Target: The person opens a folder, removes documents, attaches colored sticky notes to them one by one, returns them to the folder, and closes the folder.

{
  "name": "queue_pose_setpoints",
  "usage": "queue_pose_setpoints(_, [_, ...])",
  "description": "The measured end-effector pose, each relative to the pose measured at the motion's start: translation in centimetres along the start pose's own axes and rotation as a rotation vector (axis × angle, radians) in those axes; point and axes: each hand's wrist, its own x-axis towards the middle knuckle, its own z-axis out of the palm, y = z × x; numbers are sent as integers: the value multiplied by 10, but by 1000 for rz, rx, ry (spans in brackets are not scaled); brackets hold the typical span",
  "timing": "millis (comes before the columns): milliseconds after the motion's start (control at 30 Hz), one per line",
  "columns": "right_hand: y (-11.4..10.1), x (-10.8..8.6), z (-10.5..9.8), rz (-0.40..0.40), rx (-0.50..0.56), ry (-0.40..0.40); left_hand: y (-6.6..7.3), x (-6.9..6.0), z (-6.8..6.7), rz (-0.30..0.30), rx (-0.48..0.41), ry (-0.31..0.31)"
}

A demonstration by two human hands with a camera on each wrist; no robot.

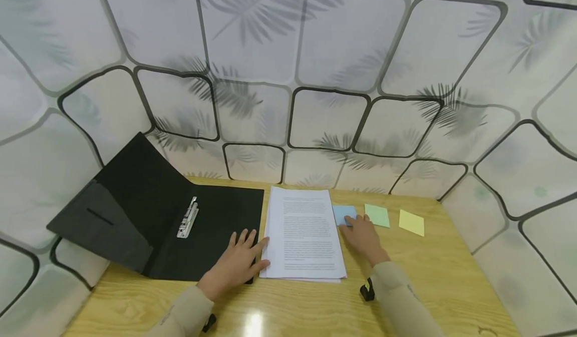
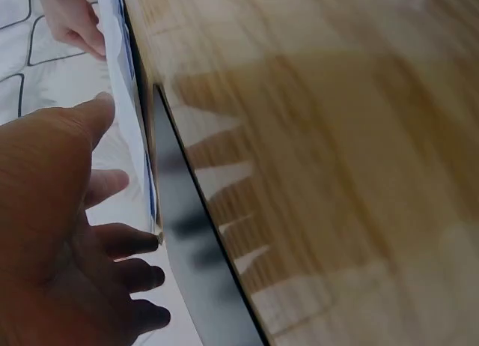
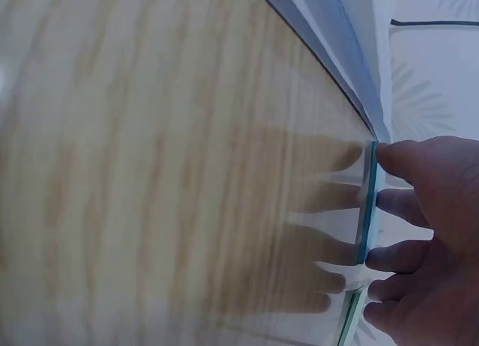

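A stack of printed paper (image 1: 306, 237) lies in the middle of the wooden table. My left hand (image 1: 238, 264) is spread, palm down, over the right cover of an open black binder (image 1: 225, 212), with its thumb and index finger by the paper's left edge. On the paper's other side, my right hand (image 1: 362, 237) rests fingertips on a blue sticky note pad (image 1: 343, 210). In the right wrist view the thumb and fingers touch the upper face of the blue pad (image 3: 368, 204). The left wrist view shows the left fingers (image 2: 138, 275) extended above the binder.
Right of the blue pad lie a green sticky note pad (image 1: 377, 215) and a yellow one (image 1: 411, 222). The binder's metal clip (image 1: 188, 219) sits near its spine, and its left cover (image 1: 117, 212) leans up toward the patterned wall covering (image 1: 252, 111). Bare wood (image 1: 315, 312) runs along the front.
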Motion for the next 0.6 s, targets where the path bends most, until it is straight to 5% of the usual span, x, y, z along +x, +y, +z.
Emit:
queue_pose_setpoints(200, [3,1,6,37,-14,14,6,1,2,-57,-16,-38])
queue_pose_setpoints(600, [3,2,8,58,-42,51,8,2,-1,-58,-69,-74])
